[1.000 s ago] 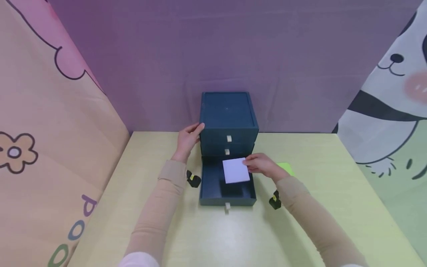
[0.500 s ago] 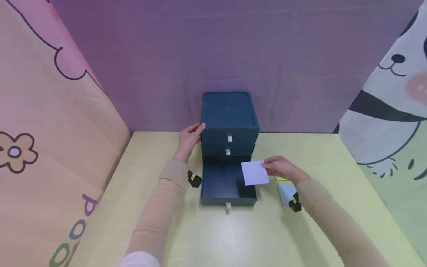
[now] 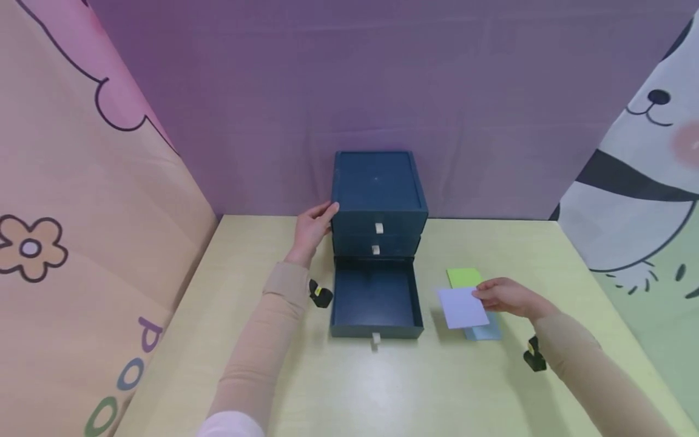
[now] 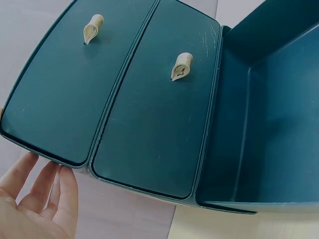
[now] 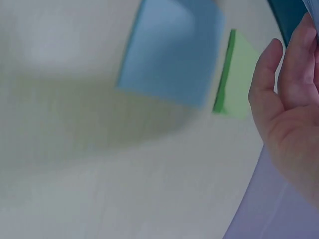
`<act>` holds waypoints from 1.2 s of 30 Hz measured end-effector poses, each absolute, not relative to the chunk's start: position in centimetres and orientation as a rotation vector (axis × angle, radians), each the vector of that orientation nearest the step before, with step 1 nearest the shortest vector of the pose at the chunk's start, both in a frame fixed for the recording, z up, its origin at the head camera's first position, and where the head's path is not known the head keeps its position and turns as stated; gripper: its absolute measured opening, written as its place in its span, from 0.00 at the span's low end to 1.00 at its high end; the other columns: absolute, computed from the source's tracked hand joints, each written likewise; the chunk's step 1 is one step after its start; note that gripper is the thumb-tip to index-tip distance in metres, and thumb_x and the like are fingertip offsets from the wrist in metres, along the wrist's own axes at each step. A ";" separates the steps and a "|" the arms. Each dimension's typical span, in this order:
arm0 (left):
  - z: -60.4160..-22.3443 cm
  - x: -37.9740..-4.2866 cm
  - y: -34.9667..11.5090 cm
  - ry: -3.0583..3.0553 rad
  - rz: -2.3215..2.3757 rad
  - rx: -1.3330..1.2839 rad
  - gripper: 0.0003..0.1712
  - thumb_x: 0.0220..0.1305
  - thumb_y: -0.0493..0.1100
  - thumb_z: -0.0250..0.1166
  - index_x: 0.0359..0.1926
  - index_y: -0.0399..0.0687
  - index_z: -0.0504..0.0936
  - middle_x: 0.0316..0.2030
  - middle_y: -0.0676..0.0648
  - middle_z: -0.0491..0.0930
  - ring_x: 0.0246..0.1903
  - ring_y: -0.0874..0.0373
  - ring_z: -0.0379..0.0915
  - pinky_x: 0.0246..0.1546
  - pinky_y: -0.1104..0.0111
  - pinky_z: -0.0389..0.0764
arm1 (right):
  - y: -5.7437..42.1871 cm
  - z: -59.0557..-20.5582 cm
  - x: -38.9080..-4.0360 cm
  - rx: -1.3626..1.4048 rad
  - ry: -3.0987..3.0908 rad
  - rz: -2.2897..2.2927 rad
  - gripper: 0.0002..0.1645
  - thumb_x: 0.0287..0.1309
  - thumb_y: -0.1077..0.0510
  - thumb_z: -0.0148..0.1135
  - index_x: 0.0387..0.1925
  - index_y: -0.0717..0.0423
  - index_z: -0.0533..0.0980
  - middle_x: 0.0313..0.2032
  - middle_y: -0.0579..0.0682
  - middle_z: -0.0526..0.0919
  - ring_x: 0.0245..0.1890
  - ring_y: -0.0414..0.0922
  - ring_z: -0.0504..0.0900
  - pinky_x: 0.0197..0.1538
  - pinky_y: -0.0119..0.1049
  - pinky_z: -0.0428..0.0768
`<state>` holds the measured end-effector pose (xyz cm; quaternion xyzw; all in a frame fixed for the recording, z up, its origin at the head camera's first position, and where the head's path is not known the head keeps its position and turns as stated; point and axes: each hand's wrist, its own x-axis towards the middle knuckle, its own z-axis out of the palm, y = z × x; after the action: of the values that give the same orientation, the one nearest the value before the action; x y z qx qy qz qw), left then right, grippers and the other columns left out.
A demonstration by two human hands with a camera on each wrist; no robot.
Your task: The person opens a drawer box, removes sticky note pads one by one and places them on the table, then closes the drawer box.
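My right hand (image 3: 509,297) pinches a lilac square sticky-note pad (image 3: 462,308) by its far right corner, to the right of the drawer cabinet. In the head view that pad overlaps a light blue sticky-note pad (image 3: 486,330) and the near edge of a lime green one (image 3: 464,277), both lying on the table. My left hand (image 3: 312,230) rests against the left side of the dark blue drawer cabinet (image 3: 378,182), thumb at the top front corner and fingers fairly straight along the side (image 4: 47,199). The bottom drawer (image 3: 377,332) is pulled out and holds nothing.
Two upper drawers with pale pull tabs (image 3: 379,228) are closed. The cabinet stands at the back of the pale table (image 3: 262,243), close to a purple cloth backdrop (image 3: 262,121). Printed cloths hang at both sides.
My right hand has carried the lilac pad from above the open drawer to the right and nearer, over the pads on the table. My left hand has stayed at the cabinet.
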<state>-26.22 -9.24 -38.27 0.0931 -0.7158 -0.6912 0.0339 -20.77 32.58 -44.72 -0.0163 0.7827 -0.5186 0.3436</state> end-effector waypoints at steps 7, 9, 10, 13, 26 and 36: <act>-38.2 -26.2 -9.3 -2.219 -2.141 0.291 0.30 0.58 0.57 0.64 0.58 0.49 0.76 0.59 0.47 0.74 0.57 0.54 0.72 0.56 0.59 0.77 | 35.7 -45.6 -19.2 -0.051 1.947 -1.378 0.10 0.65 0.58 0.51 0.41 0.60 0.73 0.33 0.38 0.83 0.37 0.34 0.81 0.46 0.29 0.80; -38.1 -26.2 -9.3 -2.218 -2.150 0.298 0.29 0.59 0.55 0.64 0.58 0.48 0.75 0.59 0.46 0.73 0.57 0.54 0.71 0.56 0.59 0.77 | 36.2 -45.8 -18.9 -0.068 1.917 -1.395 0.08 0.65 0.58 0.51 0.40 0.58 0.74 0.33 0.38 0.83 0.37 0.34 0.81 0.46 0.29 0.80; -38.0 -26.2 -9.3 -2.219 -2.153 0.304 0.29 0.59 0.54 0.63 0.59 0.48 0.75 0.59 0.46 0.73 0.57 0.54 0.71 0.56 0.59 0.77 | 36.4 -45.9 -18.7 -0.071 1.904 -1.402 0.08 0.65 0.58 0.51 0.39 0.57 0.73 0.33 0.38 0.83 0.37 0.34 0.81 0.46 0.29 0.80; -38.0 -26.2 -9.4 -2.225 -2.159 0.310 0.29 0.58 0.55 0.64 0.59 0.48 0.75 0.60 0.46 0.73 0.58 0.54 0.70 0.56 0.59 0.77 | 36.8 -46.3 -18.2 -0.064 1.875 -1.415 0.07 0.65 0.57 0.51 0.39 0.56 0.74 0.33 0.37 0.83 0.37 0.34 0.81 0.46 0.28 0.80; -37.7 -25.9 -9.4 -2.236 -2.162 0.284 0.30 0.58 0.56 0.63 0.60 0.50 0.74 0.61 0.47 0.71 0.60 0.54 0.69 0.57 0.59 0.76 | 38.0 -47.1 -15.9 -0.092 1.828 -1.390 0.07 0.64 0.58 0.53 0.36 0.53 0.77 0.32 0.37 0.82 0.35 0.34 0.80 0.42 0.28 0.80; -37.7 -25.8 -9.4 -2.239 -2.159 0.298 0.30 0.58 0.56 0.63 0.60 0.50 0.74 0.61 0.47 0.72 0.59 0.54 0.69 0.57 0.59 0.76 | 38.2 -47.2 -14.9 -0.049 1.974 -1.240 0.15 0.61 0.56 0.57 0.39 0.67 0.73 0.32 0.41 0.81 0.34 0.36 0.80 0.42 0.31 0.81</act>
<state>-25.82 -9.42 -37.70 0.0952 -0.7165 -0.6910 0.0084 -14.87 38.19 -47.21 -0.0192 0.7782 -0.4887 0.3940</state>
